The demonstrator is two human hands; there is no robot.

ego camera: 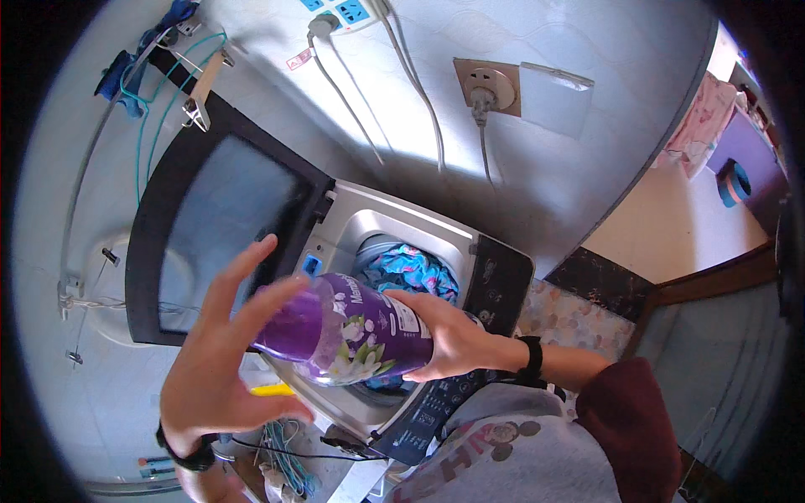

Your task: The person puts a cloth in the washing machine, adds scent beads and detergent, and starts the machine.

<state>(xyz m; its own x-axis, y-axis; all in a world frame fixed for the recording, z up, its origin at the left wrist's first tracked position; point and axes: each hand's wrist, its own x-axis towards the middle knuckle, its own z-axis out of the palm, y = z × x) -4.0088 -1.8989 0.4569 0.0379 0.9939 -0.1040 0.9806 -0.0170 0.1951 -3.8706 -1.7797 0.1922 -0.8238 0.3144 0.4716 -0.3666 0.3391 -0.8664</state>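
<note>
A plastic bottle [371,339] with a purple cap [289,327] and a purple label with white flowers lies tilted nearly sideways in front of me. My right hand [449,333] grips it around the bottom end. My left hand [220,352] is spread, thumb and fingers apart, beside the cap; whether a fingertip touches the cap I cannot tell. Beneath the bottle stands a top-loading washing machine [409,210] with its dark-framed lid [154,258] raised. Blue patterned cloth [412,270] lies in its drum, partly hidden by the bottle and my right hand.
A dark control panel [434,402] runs along the machine's near edge. On the wall are a power strip [352,12] and a plugged-in socket [487,88]. A hanger with clips [204,88] hangs at upper left. Coiled cords [286,453] lie below; a doorway opens at right.
</note>
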